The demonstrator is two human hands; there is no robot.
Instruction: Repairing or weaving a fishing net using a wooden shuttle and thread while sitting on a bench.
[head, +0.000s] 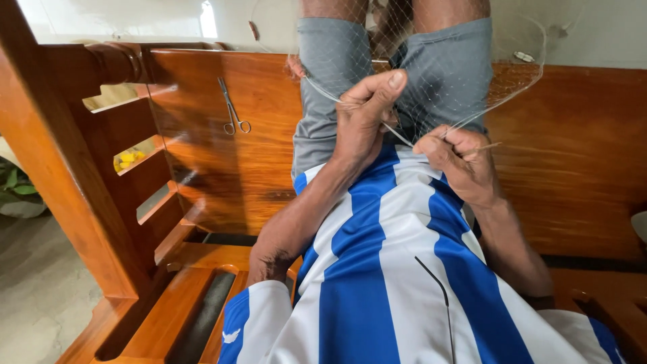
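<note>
A fine, pale fishing net [472, 74] drapes over my knees in grey shorts. My left hand [364, 114] pinches a white cord of the net, thumb up, just above my lap. My right hand [458, 158] is closed on the same net, gripping a thin needle-like tool that pokes out to the right. The white cord runs taut between the two hands. I wear a blue and white striped shirt, which fills the lower part of the view.
I sit on a polished wooden bench [222, 175]. Small metal scissors [232, 111] lie on the seat to the left of my legs. The slatted armrest [114, 148] rises at the left, with a grey floor [34, 296] beyond it.
</note>
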